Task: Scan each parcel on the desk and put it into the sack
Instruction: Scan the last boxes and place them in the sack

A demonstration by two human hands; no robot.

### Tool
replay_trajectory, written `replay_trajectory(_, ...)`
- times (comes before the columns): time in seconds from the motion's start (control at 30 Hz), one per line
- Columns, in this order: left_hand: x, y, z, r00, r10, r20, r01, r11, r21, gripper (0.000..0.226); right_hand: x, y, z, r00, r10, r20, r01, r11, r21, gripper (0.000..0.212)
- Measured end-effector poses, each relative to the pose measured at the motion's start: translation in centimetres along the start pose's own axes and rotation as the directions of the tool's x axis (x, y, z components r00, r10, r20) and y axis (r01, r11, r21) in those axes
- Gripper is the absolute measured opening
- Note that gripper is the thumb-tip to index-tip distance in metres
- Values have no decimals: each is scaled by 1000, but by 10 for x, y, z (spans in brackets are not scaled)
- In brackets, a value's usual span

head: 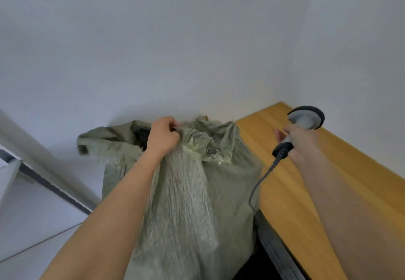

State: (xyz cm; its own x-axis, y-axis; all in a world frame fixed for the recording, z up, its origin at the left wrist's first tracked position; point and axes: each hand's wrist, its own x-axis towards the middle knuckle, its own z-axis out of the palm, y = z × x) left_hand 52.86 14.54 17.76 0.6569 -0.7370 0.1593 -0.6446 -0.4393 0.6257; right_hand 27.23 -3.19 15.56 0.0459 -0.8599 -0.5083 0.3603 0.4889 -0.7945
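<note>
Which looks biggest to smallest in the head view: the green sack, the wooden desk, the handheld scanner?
1. Green sack and wooden desk: they look alike in area, and the frame cuts both off, so I won't rank them.
2. Handheld scanner, clearly the smallest.

A plain white wall point(175, 38) fills the upper frame, while a grey metal rail point(50, 183) slants across the pale floor point(32, 225) at lower left.

Crumpled green woven sack point(192, 192) stands open-mouthed against the wooden desk point(306, 192).
</note>
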Motion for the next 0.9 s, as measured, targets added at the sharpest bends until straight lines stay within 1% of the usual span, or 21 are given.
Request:
replay_trajectory(0.03, -2, 9, 0, 987, 6, 159, 0, 999, -33, 23, -1, 0, -5, 1000, -10, 1, 10, 1000, 3, 34)
replay_trajectory(0.07, -3, 20, 0, 951, 9, 310, 0, 1000, -29, 21, -5, -1, -9, 1000, -17, 8, 17, 1000, 6, 33)
replay_trajectory(0.1, -7, 32, -2, 911, 1, 412, 5, 1000, -14, 17, -7, -1, -12, 1000, -23, 11, 23, 1000, 5, 32)
replay_trajectory(0.17, -11, 49, -6, 888, 33, 459, -74, 995, 71, 2, -11, -1, -16, 1000, -30, 8, 30, 1000, 8, 31)
replay_trajectory(0.23, -15, 53, -8, 864, 68, 499, -195, 958, 208, 24, -17, 0, -18, 1000, -26, 11, 25, 1000, 17, 31)
replay_trajectory(0.3, -22, 51, -10, 820, 32, 571, -205, 949, 241, 66, -25, 1, -19, 999, -7, 33, 6, 1000, 15, 33)
replay_trajectory(0.33, -26, 50, -12, 814, 19, 581, -208, 943, 260, 80, -30, 1, -18, 999, 2, 45, -3, 1000, 13, 34)
replay_trajectory(0.37, -29, 47, -12, 817, 32, 575, -240, 926, 290, 84, -34, 2, -18, 999, 4, 53, -4, 1000, 10, 34)
replay_trajectory(0.43, -33, 46, -14, 853, 102, 512, -291, 907, 304, 61, -42, 1, -17, 998, -1, 66, 1, 1000, 2, 35)
replay_trajectory(0.5, -33, 53, -22, 889, 167, 426, -283, 932, 225, 37, -47, 1, -16, 996, -5, 90, 6, 1000, -11, 34)
replay_trajectory(0.53, -32, 57, -29, 904, 167, 394, -250, 953, 169, 31, -50, 0, -14, 995, -5, 97, 6, 1000, -14, 33)
replay_trajectory(0.57, -30, 62, -36, 919, 148, 364, -187, 979, 76, 27, -51, 0, -12, 994, -6, 106, 8, 1000, -19, 32)
replay_trajectory(0.6, -24, 63, -43, 937, 95, 336, -77, 995, -66, 24, -52, -1, -10, 994, -4, 112, 7, 1000, -26, 32)
replay_trajectory(0.63, -18, 62, -49, 951, -8, 309, 84, 968, -235, 20, -53, -2, -8, 994, 0, 113, 3, 999, -34, 32)
replay_trajectory(0.67, -10, 56, -52, 955, -145, 258, 233, 907, -352, 20, -54, -2, -7, 993, 6, 119, -1, 999, -41, 32)
replay_trajectory(0.7, -3, 46, -54, 942, -286, 176, 332, 877, -348, 24, -53, -2, -7, 992, 8, 128, -3, 999, -44, 32)
replay_trajectory(0.73, -1, 34, -54, 912, -407, 45, 408, 894, -184, 32, -54, -2, -7, 990, 11, 138, -5, 999, -46, 31)
replay_trajectory(0.77, -4, 22, -53, 875, -477, -82, 479, 878, 9, 41, -54, -2, -8, 989, 14, 146, -6, 999, -51, 31)
replay_trajectory(0.8, -10, 13, -50, 859, -477, -186, 504, 852, 142, 49, -55, -2, -9, 988, 22, 150, -13, 998, -60, 32)
replay_trajectory(0.83, -15, 9, -46, 865, -437, -244, 486, 852, 196, 54, -56, -2, -11, 989, 29, 146, -19, 998, -65, 32)
replay_trajectory(0.9, -21, 9, -37, 915, -305, -262, 362, 910, 203, 54, -57, -3, -17, 992, 23, 128, -14, 998, -67, 31)
